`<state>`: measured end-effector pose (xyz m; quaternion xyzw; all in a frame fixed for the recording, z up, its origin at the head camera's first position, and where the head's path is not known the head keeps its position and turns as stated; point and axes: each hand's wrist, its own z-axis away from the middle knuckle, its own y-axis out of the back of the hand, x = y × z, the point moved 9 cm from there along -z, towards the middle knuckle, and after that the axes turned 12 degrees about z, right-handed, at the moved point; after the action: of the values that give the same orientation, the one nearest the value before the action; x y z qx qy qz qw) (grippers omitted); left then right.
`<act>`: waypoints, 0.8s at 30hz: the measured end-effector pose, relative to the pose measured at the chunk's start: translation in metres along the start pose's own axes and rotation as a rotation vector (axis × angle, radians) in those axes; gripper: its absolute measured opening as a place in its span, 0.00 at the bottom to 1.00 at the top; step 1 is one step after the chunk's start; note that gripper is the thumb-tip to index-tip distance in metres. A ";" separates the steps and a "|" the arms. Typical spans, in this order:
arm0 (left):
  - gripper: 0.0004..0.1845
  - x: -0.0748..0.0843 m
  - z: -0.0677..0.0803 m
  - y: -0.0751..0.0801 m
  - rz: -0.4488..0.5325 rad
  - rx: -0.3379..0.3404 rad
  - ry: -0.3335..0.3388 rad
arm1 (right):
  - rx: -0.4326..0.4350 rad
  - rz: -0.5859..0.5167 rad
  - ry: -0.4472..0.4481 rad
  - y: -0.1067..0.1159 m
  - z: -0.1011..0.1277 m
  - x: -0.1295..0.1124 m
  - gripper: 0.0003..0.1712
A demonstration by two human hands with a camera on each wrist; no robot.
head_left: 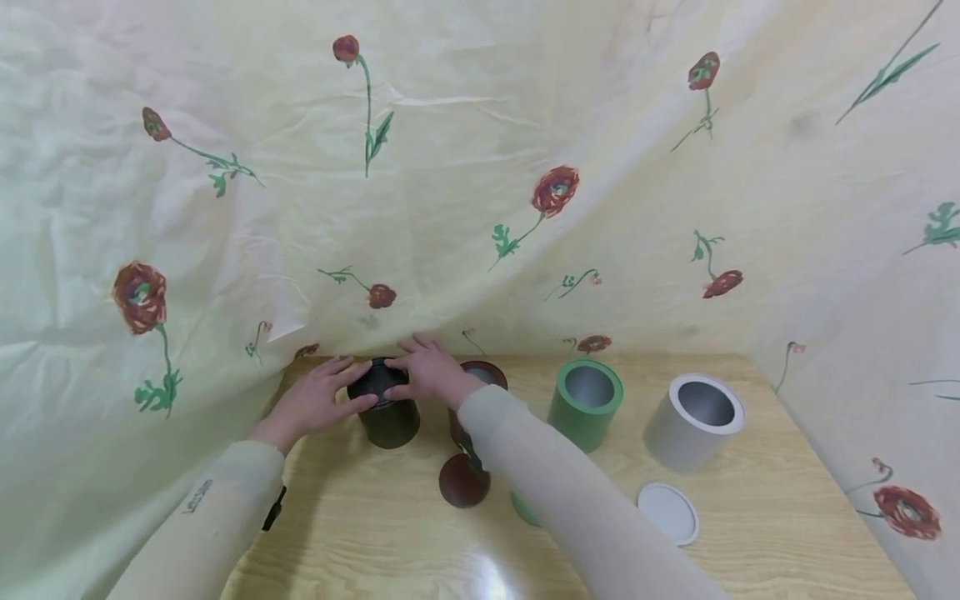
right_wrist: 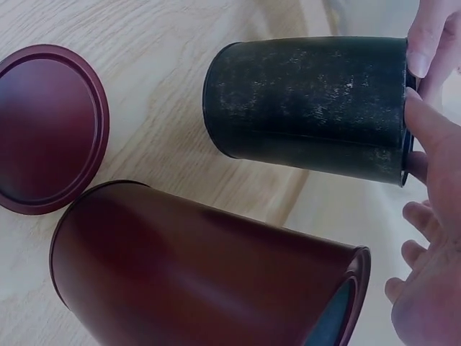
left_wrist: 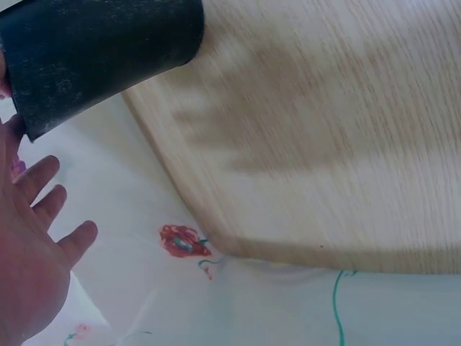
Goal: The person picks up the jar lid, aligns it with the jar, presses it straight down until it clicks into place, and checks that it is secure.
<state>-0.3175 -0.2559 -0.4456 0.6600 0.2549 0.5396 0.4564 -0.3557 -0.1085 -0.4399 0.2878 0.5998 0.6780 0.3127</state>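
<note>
A black canister [head_left: 387,412] stands on the wooden table [head_left: 757,500] near its back left corner, and both hands are on its top. My left hand [head_left: 318,398] touches the left side of the rim with straight fingers. My right hand [head_left: 429,373] lies flat over the top from the right. In the left wrist view the black canister [left_wrist: 101,50] is beside my spread left hand [left_wrist: 36,245]. In the right wrist view my right hand [right_wrist: 432,238] touches the top edge of the black canister [right_wrist: 310,104].
A maroon canister [head_left: 483,373] [right_wrist: 209,274] stands just right of the black one, with its maroon lid [head_left: 463,482] [right_wrist: 47,130] lying in front. Further right stand an open green canister [head_left: 587,402] and an open grey canister [head_left: 693,421], with a white lid [head_left: 667,512] nearby. Floral cloth [head_left: 480,167] surrounds the table.
</note>
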 end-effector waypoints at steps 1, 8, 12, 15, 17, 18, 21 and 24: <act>0.41 0.001 0.000 0.000 -0.003 -0.006 0.003 | -0.009 0.004 -0.005 0.000 0.000 0.000 0.37; 0.41 0.006 -0.002 0.002 -0.032 -0.044 0.023 | -0.020 0.019 -0.024 0.001 0.004 -0.002 0.38; 0.42 0.009 -0.002 0.005 -0.042 -0.049 0.020 | -0.001 0.039 -0.026 0.004 0.005 -0.003 0.37; 0.42 0.009 -0.001 0.004 -0.042 -0.049 0.018 | 0.005 0.050 -0.020 0.002 0.005 -0.004 0.38; 0.42 0.008 0.000 0.003 -0.033 -0.051 0.021 | 0.006 0.051 -0.012 0.000 0.006 -0.004 0.38; 0.41 0.008 0.001 0.003 -0.027 -0.049 0.021 | 0.008 0.051 -0.008 -0.002 0.006 -0.005 0.38; 0.41 0.005 0.003 0.001 -0.013 -0.043 0.026 | 0.021 0.057 -0.004 -0.005 0.006 -0.004 0.38; 0.41 0.004 0.003 0.001 -0.013 -0.025 0.024 | 0.043 0.068 -0.008 -0.004 0.007 -0.003 0.38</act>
<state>-0.3140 -0.2541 -0.4427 0.6460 0.2578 0.5478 0.4650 -0.3477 -0.1059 -0.4434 0.3172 0.6031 0.6739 0.2855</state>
